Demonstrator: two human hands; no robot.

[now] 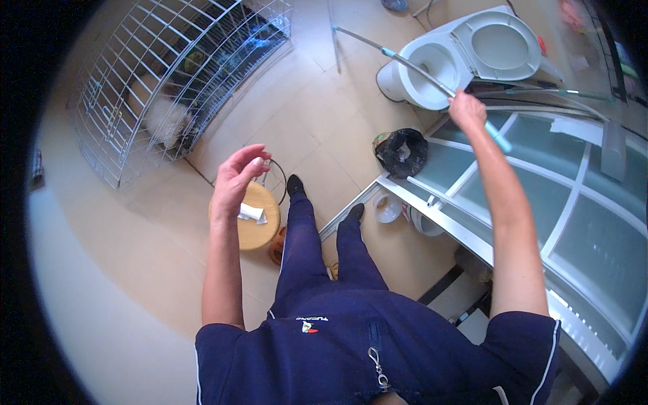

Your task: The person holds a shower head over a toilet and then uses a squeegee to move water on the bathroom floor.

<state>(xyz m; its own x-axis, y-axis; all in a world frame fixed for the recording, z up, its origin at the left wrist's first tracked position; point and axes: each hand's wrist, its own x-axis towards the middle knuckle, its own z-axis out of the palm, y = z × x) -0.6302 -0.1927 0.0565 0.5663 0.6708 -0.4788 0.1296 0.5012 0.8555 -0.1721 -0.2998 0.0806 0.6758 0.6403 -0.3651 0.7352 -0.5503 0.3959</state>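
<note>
My right hand [468, 110] grips the metal pole [428, 76] of what looks like a floor squeegee, just above its light-teal end grip [498, 136]. The pole slants across a white toilet [435, 61], whose lid is raised. Its far end meets a thin blade [336, 48] on the tiled floor. My left hand [237, 177] is raised with bent fingers and holds nothing that I can see. Below it in the picture is a round wooden stool [263, 230] with a white paper-like item [251, 212] on top.
A wire cage [152, 81] with a fluffy white animal [167, 121] stands at upper left. Beside the frosted glass door [536, 177] is a bin lined with a black bag [405, 152]. White buckets [387, 208] sit beyond the metal floor track [349, 210], near my right foot.
</note>
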